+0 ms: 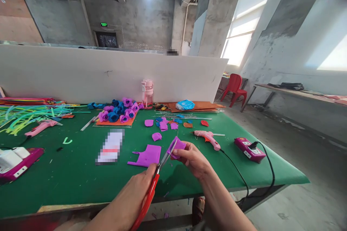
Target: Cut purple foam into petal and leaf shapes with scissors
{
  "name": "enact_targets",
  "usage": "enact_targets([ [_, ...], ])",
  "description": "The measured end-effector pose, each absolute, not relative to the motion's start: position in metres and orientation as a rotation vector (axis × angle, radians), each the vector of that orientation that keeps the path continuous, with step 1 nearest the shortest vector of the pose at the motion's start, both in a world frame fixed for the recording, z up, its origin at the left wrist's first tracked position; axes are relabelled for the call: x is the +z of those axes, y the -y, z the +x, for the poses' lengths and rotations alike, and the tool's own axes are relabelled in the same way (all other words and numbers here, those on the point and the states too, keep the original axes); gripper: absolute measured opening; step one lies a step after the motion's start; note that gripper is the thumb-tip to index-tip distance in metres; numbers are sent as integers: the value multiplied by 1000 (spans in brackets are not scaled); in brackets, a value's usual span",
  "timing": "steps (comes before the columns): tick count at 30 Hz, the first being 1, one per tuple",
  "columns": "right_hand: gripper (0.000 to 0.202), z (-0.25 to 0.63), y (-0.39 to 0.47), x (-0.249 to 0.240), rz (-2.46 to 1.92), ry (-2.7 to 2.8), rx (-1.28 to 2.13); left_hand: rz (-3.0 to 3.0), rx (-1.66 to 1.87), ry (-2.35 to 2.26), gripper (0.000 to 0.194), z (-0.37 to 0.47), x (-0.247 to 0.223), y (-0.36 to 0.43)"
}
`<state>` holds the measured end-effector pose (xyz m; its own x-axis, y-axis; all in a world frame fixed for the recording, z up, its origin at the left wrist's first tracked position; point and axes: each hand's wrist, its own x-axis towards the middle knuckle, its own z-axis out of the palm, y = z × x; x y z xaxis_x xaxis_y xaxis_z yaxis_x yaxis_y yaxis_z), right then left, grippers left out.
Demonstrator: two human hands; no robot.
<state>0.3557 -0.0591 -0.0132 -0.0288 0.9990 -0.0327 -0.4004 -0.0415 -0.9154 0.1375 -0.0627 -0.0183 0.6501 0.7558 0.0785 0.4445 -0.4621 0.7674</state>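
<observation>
My left hand point(142, 187) is closed around a pair of scissors with red handles point(148, 200). The blades point(165, 157) point up and away, meeting the edge of a small purple felt-like piece point(179, 148). That piece is pinched between the fingers and thumb of my right hand point(193, 157). Just left of the blades, a larger purple sheet point(148, 155) with cut-out edges lies flat on the green tabletop point(81, 177). Beyond it sit a loose purple petal shape point(156, 136) and another purple petal point(149, 123).
To the right, a pink glue gun point(208, 139) lies with its cord near a power strip point(249, 149). Purple and blue fabric flowers point(119, 110) are heaped at the back, beside a pink bottle point(148, 94). Another glue gun point(42, 128) and colourful strips point(35, 113) are at left.
</observation>
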Motion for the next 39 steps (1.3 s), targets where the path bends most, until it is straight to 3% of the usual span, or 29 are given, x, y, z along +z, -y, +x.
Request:
enact_targets([
  [19, 23, 355, 59, -15, -935, 927, 1467, 1855, 475, -900, 21, 140, -31, 59],
  [29, 22, 358, 60, -14, -951, 905, 1484, 1630, 321, -1042, 34, 150, -15, 72],
  [35, 23, 346, 65, -11, -1087, 1125, 1420, 1758, 771, -1035, 38, 153, 1, 52],
  [39, 26, 334, 70, -8, -1164, 1280, 1371, 1759, 783, -944, 38, 155, 10, 45],
])
